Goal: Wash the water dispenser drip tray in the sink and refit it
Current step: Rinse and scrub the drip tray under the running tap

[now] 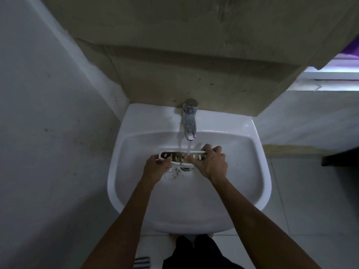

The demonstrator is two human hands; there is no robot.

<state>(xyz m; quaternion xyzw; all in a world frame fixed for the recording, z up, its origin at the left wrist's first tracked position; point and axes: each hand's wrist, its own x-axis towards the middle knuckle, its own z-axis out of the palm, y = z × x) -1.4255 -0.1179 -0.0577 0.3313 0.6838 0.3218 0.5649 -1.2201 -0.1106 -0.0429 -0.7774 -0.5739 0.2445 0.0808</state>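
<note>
Below us we see a white sink [258,171] set against a stained beige wall [174,74], pale floor tiles [310,200] to its right, and a chrome faucet [189,121] running a thin stream. We hold the drip tray [174,156] over the basin beneath that stream, above the drain [185,168]. Our left hand [157,166] grips its left end, our right hand [210,162] wraps its right end, thumb on the slotted face.
</note>
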